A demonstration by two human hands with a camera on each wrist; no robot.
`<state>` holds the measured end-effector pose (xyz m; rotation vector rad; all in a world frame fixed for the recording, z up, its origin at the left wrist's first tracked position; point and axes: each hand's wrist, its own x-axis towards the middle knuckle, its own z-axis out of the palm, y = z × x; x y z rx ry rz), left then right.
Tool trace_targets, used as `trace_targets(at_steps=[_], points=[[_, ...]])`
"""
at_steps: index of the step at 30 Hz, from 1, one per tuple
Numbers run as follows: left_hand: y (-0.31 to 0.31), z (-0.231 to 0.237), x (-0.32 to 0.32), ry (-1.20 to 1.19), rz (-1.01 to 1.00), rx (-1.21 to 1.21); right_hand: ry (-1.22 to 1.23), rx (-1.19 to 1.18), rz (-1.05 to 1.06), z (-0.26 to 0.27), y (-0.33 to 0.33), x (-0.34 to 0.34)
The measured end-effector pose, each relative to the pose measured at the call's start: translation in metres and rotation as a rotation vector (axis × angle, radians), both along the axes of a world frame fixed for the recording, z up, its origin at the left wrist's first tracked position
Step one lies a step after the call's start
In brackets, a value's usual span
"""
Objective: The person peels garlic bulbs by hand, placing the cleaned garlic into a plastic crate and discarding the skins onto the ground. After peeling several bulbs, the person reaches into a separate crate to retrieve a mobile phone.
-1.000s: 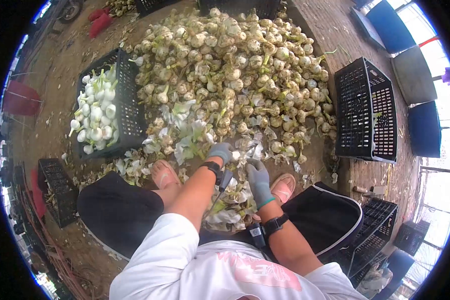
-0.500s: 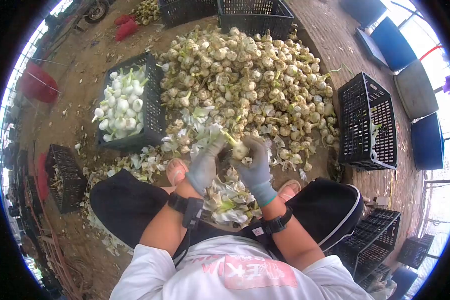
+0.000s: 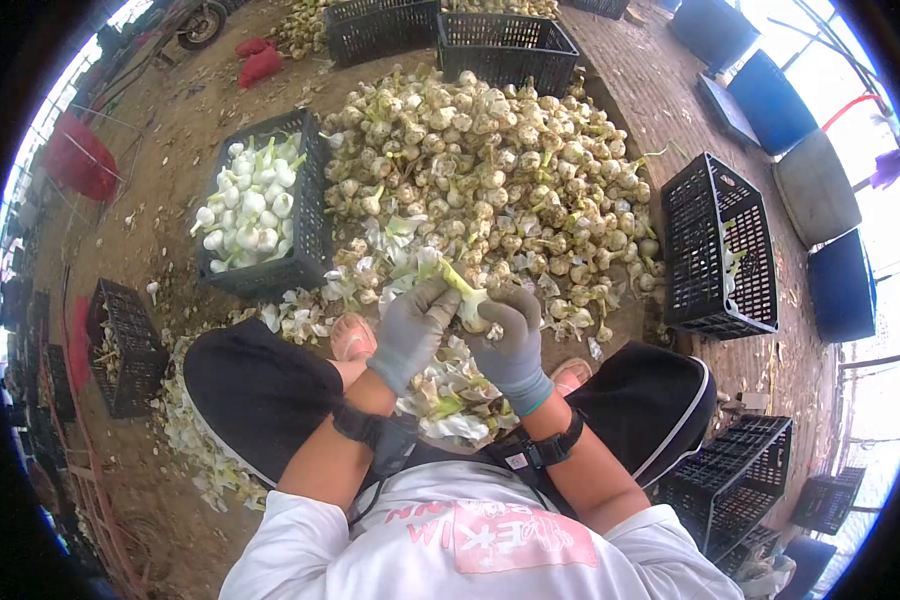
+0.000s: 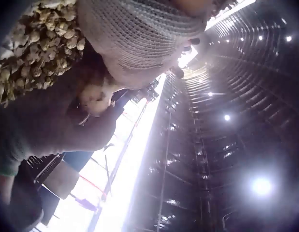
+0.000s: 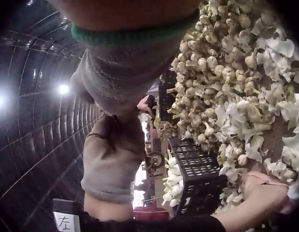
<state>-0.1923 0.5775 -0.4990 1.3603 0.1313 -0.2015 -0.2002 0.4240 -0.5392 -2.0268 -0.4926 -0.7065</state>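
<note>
In the head view a garlic bulb (image 3: 471, 312) with a green stem is held between two grey-gloved hands. My left hand (image 3: 413, 328) pinches the stem side. On the other side, the fingers and thumb of my right hand (image 3: 512, 343) grip the round bulb. The left wrist view shows the dirty bulb (image 4: 95, 99) close up, partly covered by the gloves. Below the hands lies a heap of peeled garlic skins (image 3: 457, 398), between the feet. Beyond them spreads a large pile of unpeeled garlic bulbs (image 3: 490, 170).
A black crate (image 3: 315, 240) of clean white garlic stands left of the pile. Another black crate (image 3: 698, 245) stands at the right, and more crates (image 3: 510, 55) are behind the pile. Loose skins (image 3: 305, 318) litter the ground by the left foot (image 3: 352, 338).
Both hands have drawn back from the pile's near edge with a garlic bulb. Over the last half second the bulb has turned and the left fingers have closed on its stem.
</note>
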Motion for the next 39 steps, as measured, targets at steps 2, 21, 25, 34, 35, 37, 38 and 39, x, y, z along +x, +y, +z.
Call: trace_targets(at_steps=[2,21,25,34,35,37,38,39], points=[[-0.003,-0.007,-0.002,-0.149,0.029,0.160,0.096,0.148,0.052,0.006,0.002,0.002],[0.013,-0.046,0.011,0.011,0.050,-0.081,1.020,0.705,0.635,0.035,-0.016,-0.001],[0.021,-0.049,0.019,0.065,-0.160,0.897,0.948,0.659,0.692,0.028,-0.024,-0.005],[-0.012,-0.044,-0.002,-0.679,-0.224,0.717,1.023,0.372,-0.135,-0.004,-0.014,0.011],[-0.015,-0.050,-0.003,-0.692,-0.176,0.628,0.893,0.280,-0.168,-0.011,-0.010,0.009],[-0.019,-0.049,-0.004,-0.576,-0.053,0.473,0.956,0.741,-0.062,-0.007,-0.002,0.007],[-0.019,-0.049,-0.004,-0.459,0.066,0.317,0.985,1.205,0.051,-0.006,-0.001,0.006],[-0.016,-0.054,-0.005,-0.183,0.104,0.106,0.989,1.204,0.048,-0.014,-0.004,0.007]])
